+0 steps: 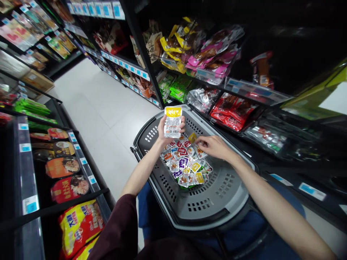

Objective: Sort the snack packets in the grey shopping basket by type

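My left hand (161, 130) grips a small snack packet (172, 124) with a yellow top edge and a printed silver-white face, raised over the far end of a grey shopping basket (200, 213). My right hand (214, 146) is inside the basket's outline, fingers curled and pinched together just over the pile of packets; what they hold, if anything, is hidden. Beneath both hands lies a heap of small snack packets (187, 162) with yellow, red, purple and clear faces. Close to my right fingertips is a yellow-edged packet (192, 138).
A black shelf to the right carries pink-edged bags (211, 59), yellow-edged bags (176, 43) and red bags (230, 112). On the left, a shelf holds bowl-shaped packs (69, 187) and a yellow-red bag (80, 225). A pale tiled floor (108, 108) runs between them.
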Tool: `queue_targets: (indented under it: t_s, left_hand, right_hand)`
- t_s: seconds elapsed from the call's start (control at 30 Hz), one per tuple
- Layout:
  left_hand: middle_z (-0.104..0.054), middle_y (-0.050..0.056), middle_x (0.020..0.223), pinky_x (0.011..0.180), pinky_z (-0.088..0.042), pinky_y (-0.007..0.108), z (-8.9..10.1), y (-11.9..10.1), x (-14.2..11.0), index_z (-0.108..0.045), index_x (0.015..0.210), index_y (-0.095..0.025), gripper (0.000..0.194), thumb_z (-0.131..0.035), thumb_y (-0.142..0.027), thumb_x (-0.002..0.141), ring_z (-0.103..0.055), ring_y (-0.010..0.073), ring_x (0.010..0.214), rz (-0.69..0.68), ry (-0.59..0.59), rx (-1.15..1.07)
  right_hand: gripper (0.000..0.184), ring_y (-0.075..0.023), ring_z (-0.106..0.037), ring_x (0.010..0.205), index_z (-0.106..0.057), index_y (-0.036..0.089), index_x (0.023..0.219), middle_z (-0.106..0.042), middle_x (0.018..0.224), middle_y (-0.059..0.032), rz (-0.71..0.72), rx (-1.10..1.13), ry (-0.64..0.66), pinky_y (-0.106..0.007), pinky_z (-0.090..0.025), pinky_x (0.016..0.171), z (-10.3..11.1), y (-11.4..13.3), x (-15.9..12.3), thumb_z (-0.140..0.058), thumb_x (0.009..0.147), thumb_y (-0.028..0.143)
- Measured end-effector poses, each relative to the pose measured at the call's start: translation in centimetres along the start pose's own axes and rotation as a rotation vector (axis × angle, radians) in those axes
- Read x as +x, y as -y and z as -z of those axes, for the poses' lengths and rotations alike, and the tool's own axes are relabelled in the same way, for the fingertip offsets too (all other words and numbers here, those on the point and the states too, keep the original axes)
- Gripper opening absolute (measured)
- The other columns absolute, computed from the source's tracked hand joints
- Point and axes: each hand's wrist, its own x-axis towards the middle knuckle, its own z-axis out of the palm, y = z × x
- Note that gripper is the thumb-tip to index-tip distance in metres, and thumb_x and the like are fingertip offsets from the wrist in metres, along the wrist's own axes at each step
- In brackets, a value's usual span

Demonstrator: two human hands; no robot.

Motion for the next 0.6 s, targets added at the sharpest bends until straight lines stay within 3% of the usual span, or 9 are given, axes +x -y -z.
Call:
queue_targets:
  t_s: [0.23,0.43,0.6]
  left_hand:
    - [-0.068,0.017,0.109,0.059,-0.050,0.037,-0.17,0.04,0.01,-0.057,0.128,-0.019,0.073,-0.035,-0.076,0.088,-0.065,0.0254,0.083,-0.001,-0.009,0.003]
    - [-0.068,0.019,0.109,0.066,-0.052,0.041,-0.19,0.12,-0.09,-0.056,0.129,-0.017,0.078,-0.036,-0.079,0.086,-0.066,0.0291,0.090,0.021,-0.006,0.019]
    - [-0.068,0.018,0.102,0.065,-0.051,0.040,-0.21,0.03,-0.04,-0.059,0.124,-0.017,0.084,-0.032,-0.084,0.082,-0.065,0.0272,0.087,0.032,0.038,-0.030]
  right_hand:
    - [0.024,-0.0156,-0.065,0.065,-0.074,0.023,0.103,-0.072,0.075,-0.0005,-0.021,-0.009,0.015,-0.027,-0.041,0.063,0.15,0.22,0.00,-0.055,0.087,0.024]
    - [0.024,-0.0155,-0.065,0.063,-0.074,0.023,0.102,-0.072,0.073,-0.0001,-0.007,0.000,0.004,-0.027,-0.041,0.062,0.13,0.12,-0.04,-0.056,0.087,0.024]
    - [0.025,-0.0161,-0.065,0.065,-0.074,0.023,0.103,-0.073,0.075,-0.0007,-0.014,-0.003,0.009,-0.028,-0.042,0.063,-0.08,-0.07,0.00,-0.056,0.086,0.024]
